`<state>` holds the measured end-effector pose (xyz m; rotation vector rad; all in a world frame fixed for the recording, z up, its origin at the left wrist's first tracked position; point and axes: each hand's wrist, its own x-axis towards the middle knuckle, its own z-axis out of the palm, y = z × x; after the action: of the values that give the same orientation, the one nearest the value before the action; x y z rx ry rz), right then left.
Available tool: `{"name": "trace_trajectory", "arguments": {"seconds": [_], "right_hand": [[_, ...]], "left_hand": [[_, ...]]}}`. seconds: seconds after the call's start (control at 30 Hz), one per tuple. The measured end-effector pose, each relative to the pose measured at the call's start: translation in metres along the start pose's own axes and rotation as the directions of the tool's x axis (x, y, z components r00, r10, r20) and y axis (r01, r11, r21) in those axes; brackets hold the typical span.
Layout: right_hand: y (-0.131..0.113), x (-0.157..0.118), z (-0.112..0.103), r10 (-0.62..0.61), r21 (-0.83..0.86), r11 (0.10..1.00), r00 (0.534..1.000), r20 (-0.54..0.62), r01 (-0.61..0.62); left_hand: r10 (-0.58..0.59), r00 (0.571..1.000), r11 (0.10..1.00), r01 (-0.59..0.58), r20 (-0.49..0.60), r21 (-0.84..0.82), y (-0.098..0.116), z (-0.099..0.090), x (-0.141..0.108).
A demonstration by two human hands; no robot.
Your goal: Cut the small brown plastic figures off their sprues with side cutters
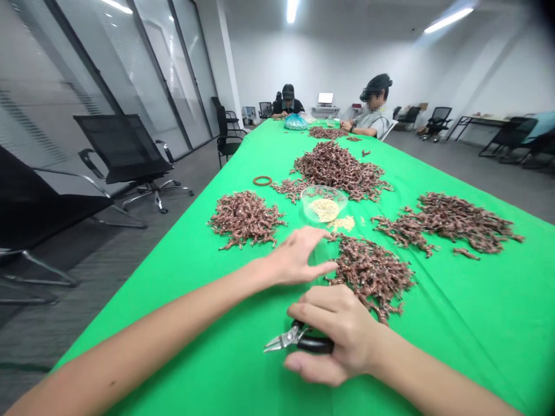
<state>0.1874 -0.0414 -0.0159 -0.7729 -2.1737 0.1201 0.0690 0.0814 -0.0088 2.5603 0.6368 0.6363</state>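
Tablecloth [472, 312], bright green, bears brown piles [372, 270] near black chairs [124, 144].

Left of the green-covered counter [468, 312], a black mesh office chair [115, 138] stands on the grey floor [117, 248] before a glass partition [125, 63]. Beyond the counter's far end is a monitor [325, 98] (its screen white). One person [297, 107] sits at that end, another person [376, 122] along the counter's right edge.

Shiny metal & glossy black plastic are seen on small pliers [293, 336] in R fingers [318, 313]; matt green cloth [234, 358] is spread underneath; beyond L fingers [321, 270], a clear round glossy plastic bowl [307, 209] is set; rough-looking brown twisted pcs. [375, 271] are piled nr. R fingers.
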Motion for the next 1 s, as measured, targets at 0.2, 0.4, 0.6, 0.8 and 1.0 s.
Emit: {"name": "trace_trajectory", "arguments": {"seconds": [0.2,0.4,0.6,0.8,1.0], "right_hand": [[-0.005,0.007,-0.007,-0.122,-0.045,0.992,0.978,-0.166,0.116],[-0.006,0.009,-0.014,-0.100,-0.063,0.994,0.942,-0.319,0.085],[0.000,0.011,-0.017,-0.092,-0.119,0.991,0.944,-0.318,0.057],[0.009,0.016,-0.019,-0.123,-0.144,0.987,0.904,-0.409,0.069],[0.005,0.021,-0.031,-0.117,-0.214,0.977,0.840,-0.529,0.002]], "left_hand": [[0.206,0.946,0.979,-0.199,0.250,-0.052,0.015,0.037,0.034],[0.151,0.956,0.988,-0.154,0.251,-0.007,0.036,0.048,0.049],[0.199,0.958,0.980,-0.190,0.206,-0.062,0.033,0.054,0.047],[0.222,0.953,0.974,-0.227,0.205,0.006,0.018,0.052,0.043],[0.162,0.985,0.987,-0.163,0.062,-0.001,0.033,0.039,0.083]]}}
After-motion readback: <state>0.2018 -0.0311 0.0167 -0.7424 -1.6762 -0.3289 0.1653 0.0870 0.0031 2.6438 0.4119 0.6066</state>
